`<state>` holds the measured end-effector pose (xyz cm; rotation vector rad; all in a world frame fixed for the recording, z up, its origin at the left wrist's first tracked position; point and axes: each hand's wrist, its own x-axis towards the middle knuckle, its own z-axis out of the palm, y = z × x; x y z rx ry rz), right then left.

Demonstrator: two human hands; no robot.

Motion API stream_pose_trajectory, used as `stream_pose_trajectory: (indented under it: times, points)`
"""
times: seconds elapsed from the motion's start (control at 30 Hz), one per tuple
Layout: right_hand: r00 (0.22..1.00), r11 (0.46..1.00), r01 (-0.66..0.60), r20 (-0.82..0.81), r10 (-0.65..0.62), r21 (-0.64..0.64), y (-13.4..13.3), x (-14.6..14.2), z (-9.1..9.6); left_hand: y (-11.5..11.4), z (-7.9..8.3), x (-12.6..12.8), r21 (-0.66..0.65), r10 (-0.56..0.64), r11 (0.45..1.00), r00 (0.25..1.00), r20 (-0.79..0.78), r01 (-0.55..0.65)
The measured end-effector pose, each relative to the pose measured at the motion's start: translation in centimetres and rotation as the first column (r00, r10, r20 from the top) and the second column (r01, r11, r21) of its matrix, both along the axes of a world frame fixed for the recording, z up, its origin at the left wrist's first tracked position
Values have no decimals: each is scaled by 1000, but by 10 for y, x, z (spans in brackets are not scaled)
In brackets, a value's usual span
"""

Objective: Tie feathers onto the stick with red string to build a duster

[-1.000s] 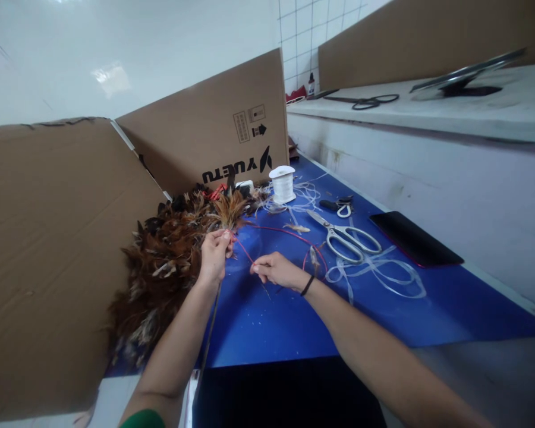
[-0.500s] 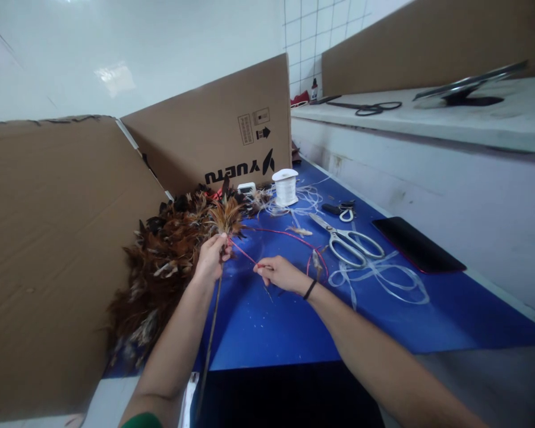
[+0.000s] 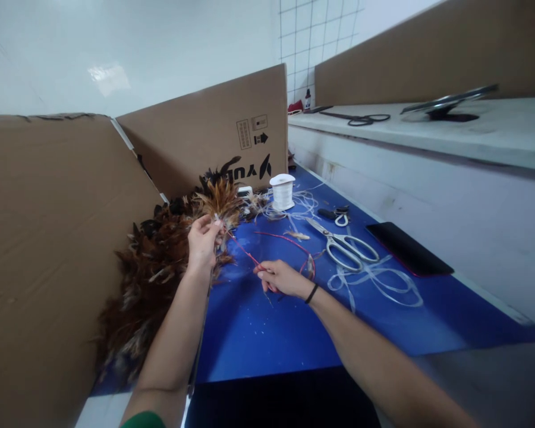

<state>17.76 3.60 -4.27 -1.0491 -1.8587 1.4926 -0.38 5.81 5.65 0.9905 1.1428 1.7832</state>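
My left hand (image 3: 203, 241) pinches the base of a bunch of brown and golden feathers (image 3: 223, 199), which fans out above the fingertips. A thin stick runs down from this hand along the forearm and is partly hidden by it. My right hand (image 3: 280, 277) is closed around a red cord (image 3: 243, 246), which stretches taut between the feather base and the fingers. A loose length of the cord curves over the blue table to the right. Beside the left arm lies a big heap of brown and dark feathers (image 3: 154, 279).
A white ribbon spool (image 3: 282, 193), silver scissors (image 3: 345, 246), dark-handled snips (image 3: 334, 214) and a black phone-like slab (image 3: 409, 248) lie on the blue table (image 3: 267, 339). Loose clear ribbon (image 3: 396, 285) curls near the scissors. Cardboard panels (image 3: 196, 131) stand behind and at left.
My left hand has moved slightly up and left with the feather bunch. More red cord is drawn through on the right side, and its loose loop is smaller. The view has shifted a little.
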Motion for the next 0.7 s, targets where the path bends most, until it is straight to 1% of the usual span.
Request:
stream_pose_trajectory:
  times: [0.13, 0.17, 0.2, 0.23, 0.27, 0.33, 0.4, 0.47, 0.5, 0.53, 0.57, 0.6, 0.63, 0.67, 0.7]
  points:
    - [999, 999, -39, 12, 39, 26, 0, 2, 4, 1, 6, 0, 20, 54, 998, 999, 3, -54]
    - [1000, 998, -22, 20, 21, 62, 0, 3, 5, 1, 8, -1, 24, 56, 998, 998, 2, -56]
    - [999, 992, 16, 32, -20, 125, 1, 4, 7, 1, 9, -2, 31, 53, 998, 999, 3, -53]
    - [996, 975, 70, 47, -82, 213, 1, 6, 9, 1, 11, -3, 34, 61, 998, 998, 4, -61]
    - [985, 939, 133, 63, -161, 317, 2, 9, 12, 0, 13, -3, 36, 65, 997, 998, 8, -65]
    - [938, 833, 246, 95, -333, 496, 3, 18, 17, -1, 16, -3, 20, 40, 999, 999, 16, -40]
    - [866, 734, 313, 137, -481, 603, 4, 33, 23, -4, 19, -2, 3, 14, 1000, 1000, 22, -14]
    - [756, 652, 338, 217, -617, 679, 4, 53, 30, -6, 22, -1, -2, -17, 1000, 1000, 16, 17]
    - [678, 617, 333, 274, -682, 713, 4, 65, 33, -7, 23, 0, -1, -28, 1000, 999, 18, 28]
    - [576, 595, 317, 348, -739, 738, 4, 76, 36, -8, 24, 0, -5, -63, 998, 998, 14, 63]
    - [457, 593, 300, 433, -777, 747, 5, 88, 38, -8, 24, 1, -8, -89, 996, 996, 16, 89]
    - [335, 609, 288, 518, -787, 739, 6, 99, 40, -8, 24, 1, -10, -117, 993, 993, 21, 118]
    - [233, 638, 285, 594, -770, 716, 8, 109, 41, -8, 24, 2, -12, -144, 989, 989, 27, 144]
    - [162, 675, 287, 660, -734, 680, 10, 117, 41, -8, 24, 2, -13, -164, 986, 986, 34, 164]
    - [124, 716, 292, 717, -685, 634, 13, 124, 40, -8, 23, 3, -14, -179, 984, 983, 41, 180]
